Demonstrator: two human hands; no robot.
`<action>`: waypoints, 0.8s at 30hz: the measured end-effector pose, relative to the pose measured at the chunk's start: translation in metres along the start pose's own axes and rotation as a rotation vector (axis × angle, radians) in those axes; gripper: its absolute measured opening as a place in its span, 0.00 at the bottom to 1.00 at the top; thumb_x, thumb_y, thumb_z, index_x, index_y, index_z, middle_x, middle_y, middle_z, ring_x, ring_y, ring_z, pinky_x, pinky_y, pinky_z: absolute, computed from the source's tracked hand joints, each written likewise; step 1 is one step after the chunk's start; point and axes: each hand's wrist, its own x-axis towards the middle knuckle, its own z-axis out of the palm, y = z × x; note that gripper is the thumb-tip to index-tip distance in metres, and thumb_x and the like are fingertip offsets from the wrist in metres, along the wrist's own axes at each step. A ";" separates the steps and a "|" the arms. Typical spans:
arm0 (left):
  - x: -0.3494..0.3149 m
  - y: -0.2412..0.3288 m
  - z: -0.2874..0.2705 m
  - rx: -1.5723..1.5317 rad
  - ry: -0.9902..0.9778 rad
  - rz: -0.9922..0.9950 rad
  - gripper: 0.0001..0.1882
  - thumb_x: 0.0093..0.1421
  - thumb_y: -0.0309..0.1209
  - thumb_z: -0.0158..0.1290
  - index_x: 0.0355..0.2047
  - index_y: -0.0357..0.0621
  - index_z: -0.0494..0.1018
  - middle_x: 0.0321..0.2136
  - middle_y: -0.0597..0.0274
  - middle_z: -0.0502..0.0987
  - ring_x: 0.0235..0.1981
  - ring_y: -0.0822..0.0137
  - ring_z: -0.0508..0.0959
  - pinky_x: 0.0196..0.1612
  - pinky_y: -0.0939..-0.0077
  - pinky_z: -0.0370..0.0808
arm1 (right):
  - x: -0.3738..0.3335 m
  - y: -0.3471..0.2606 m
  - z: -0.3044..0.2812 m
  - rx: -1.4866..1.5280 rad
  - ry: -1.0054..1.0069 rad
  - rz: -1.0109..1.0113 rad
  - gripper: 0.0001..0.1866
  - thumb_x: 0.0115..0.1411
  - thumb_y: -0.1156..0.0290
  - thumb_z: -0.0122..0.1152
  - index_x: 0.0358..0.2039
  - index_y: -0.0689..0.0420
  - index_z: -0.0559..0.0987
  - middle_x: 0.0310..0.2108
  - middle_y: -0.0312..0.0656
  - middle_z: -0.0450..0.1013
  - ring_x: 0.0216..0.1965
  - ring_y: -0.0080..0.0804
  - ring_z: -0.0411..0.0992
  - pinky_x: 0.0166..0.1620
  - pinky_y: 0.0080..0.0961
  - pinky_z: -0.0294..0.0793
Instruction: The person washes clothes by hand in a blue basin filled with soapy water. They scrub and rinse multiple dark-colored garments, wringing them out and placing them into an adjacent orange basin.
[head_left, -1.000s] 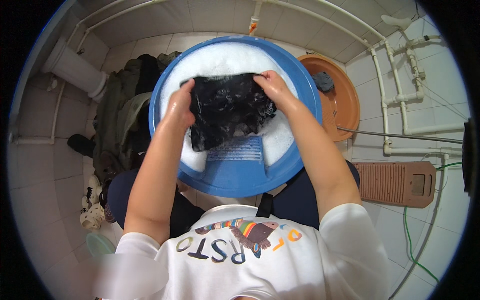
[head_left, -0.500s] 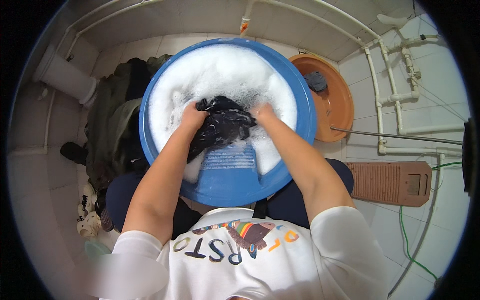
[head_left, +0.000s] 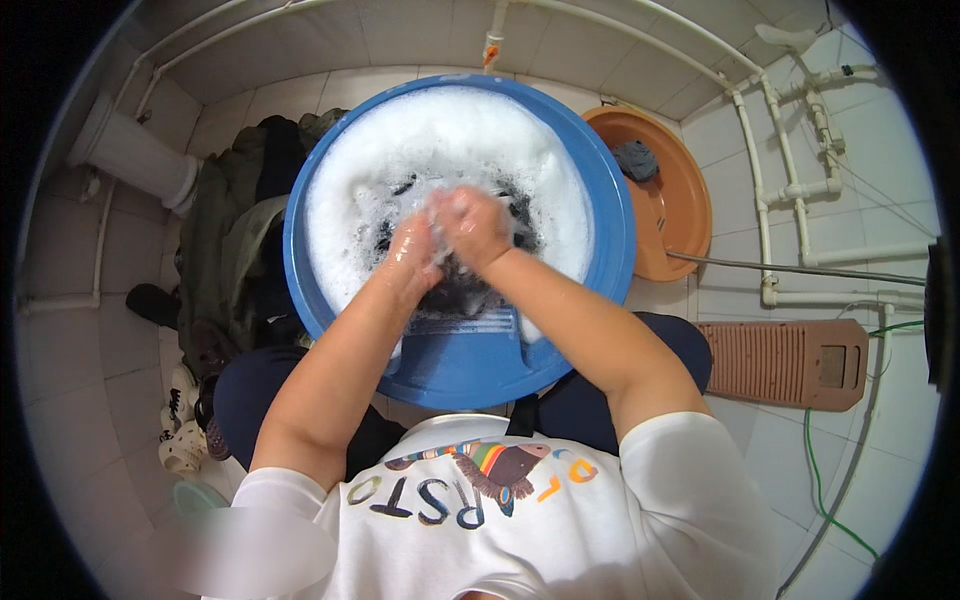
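A big blue washtub [head_left: 612, 230] full of white suds [head_left: 450, 120] stands in front of me, with a ridged washboard slope [head_left: 465, 325] at its near side. Black cloth [head_left: 462, 292] lies mostly sunk in the foamy water at the middle. Just above it, my left hand [head_left: 413, 250] and my right hand [head_left: 473, 226] are close together and wet. Motion smears the fingers of both, and whether any cloth is between them cannot be seen.
Dark clothes [head_left: 225, 230] are heaped left of the tub. An orange basin [head_left: 690, 220] holding a grey cloth [head_left: 635, 160] stands at the far right. A brown washboard [head_left: 780, 365] and a green hose [head_left: 815, 480] lie at right. Pale clogs [head_left: 183, 447] sit at left.
Both hands held the black cloth spread apart above the water. It has dropped into the suds, and the hands have come together at the middle.
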 end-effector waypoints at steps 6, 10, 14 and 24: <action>0.034 -0.022 -0.041 -0.075 -0.335 0.144 0.13 0.60 0.38 0.42 0.36 0.44 0.69 0.26 0.60 0.74 0.27 0.65 0.74 0.30 0.71 0.72 | -0.028 -0.030 0.013 -0.153 -0.114 -0.272 0.09 0.50 0.66 0.52 0.23 0.58 0.76 0.23 0.49 0.72 0.22 0.45 0.71 0.27 0.35 0.70; 0.026 -0.027 -0.015 -0.257 -0.138 0.055 0.20 0.57 0.42 0.44 0.44 0.42 0.65 0.33 0.58 0.72 0.34 0.64 0.72 0.36 0.69 0.70 | -0.011 0.011 0.020 -0.055 0.030 -0.151 0.10 0.51 0.67 0.52 0.21 0.60 0.74 0.20 0.49 0.70 0.21 0.44 0.70 0.27 0.34 0.70; -0.016 -0.015 0.010 0.035 0.024 0.054 0.19 0.55 0.43 0.45 0.43 0.47 0.67 0.41 0.56 0.69 0.40 0.63 0.68 0.41 0.67 0.68 | -0.001 0.004 0.002 -0.151 0.003 0.127 0.13 0.53 0.59 0.51 0.20 0.55 0.75 0.22 0.51 0.71 0.25 0.52 0.69 0.30 0.39 0.68; -0.012 -0.003 0.005 0.337 -0.217 -0.080 0.36 0.48 0.49 0.53 0.51 0.36 0.62 0.54 0.48 0.60 0.55 0.56 0.60 0.55 0.54 0.54 | 0.039 0.041 -0.026 -0.254 0.085 0.124 0.23 0.56 0.52 0.48 0.15 0.58 0.72 0.20 0.51 0.69 0.23 0.47 0.68 0.29 0.37 0.66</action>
